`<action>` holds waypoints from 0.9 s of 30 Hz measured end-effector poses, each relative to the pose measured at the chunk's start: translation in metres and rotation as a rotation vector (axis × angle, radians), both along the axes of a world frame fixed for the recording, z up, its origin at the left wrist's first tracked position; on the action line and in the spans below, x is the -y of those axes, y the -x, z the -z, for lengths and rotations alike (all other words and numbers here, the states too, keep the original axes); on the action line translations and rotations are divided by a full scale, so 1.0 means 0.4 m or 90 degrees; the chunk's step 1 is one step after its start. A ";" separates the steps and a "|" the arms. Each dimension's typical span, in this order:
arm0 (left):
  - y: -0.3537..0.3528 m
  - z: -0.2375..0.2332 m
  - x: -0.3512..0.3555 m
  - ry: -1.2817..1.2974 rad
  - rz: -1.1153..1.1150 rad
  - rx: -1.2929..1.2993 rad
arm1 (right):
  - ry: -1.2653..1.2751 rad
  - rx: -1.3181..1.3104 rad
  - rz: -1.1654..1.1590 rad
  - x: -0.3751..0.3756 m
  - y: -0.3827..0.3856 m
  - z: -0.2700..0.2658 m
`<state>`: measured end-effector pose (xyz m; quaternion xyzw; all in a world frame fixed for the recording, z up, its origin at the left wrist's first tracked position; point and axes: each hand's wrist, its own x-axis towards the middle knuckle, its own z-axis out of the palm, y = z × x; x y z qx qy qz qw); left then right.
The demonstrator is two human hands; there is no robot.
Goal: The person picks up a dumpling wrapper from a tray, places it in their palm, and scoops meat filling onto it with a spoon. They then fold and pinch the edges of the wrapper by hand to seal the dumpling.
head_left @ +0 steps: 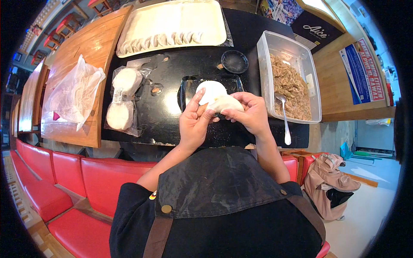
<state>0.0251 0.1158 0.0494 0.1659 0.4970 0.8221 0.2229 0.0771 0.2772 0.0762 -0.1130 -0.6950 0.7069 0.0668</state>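
Note:
My left hand [194,122] and my right hand [251,114] pinch a folded dumpling [225,104] between them, one at each end. Just beyond it, a stack of round white wrappers [211,91] lies on a black tray [234,81]. To the right, a clear plastic tub [316,101] holds brown minced filling [289,88], with a metal spoon [287,129] resting over its near edge. A small dark bowl [235,62] stands behind the black tray. At the back, a cream tray [172,19] carries a row of several folded dumplings [161,40].
Two packs of wrapped white rounds [120,115] lie left on the black table [167,81]. Farther left, a plastic bag [79,96] rests on a wooden table [97,47]. A black box [318,30] stands at the back right. Red seats [107,180] line the near side.

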 end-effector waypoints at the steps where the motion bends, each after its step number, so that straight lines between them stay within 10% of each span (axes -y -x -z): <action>1: -0.001 -0.002 0.000 0.001 -0.002 -0.004 | 0.000 0.000 0.000 -0.001 0.000 0.000; 10: 0.007 -0.007 0.000 -0.010 0.007 0.019 | 0.144 -0.161 -0.005 0.020 0.005 -0.010; 15: 0.021 0.009 0.006 0.022 0.089 0.137 | -0.162 -0.177 -0.098 -0.010 0.015 0.013; 27: -0.002 0.015 0.015 -0.012 0.086 0.214 | -0.145 -0.126 -0.078 -0.004 0.013 -0.015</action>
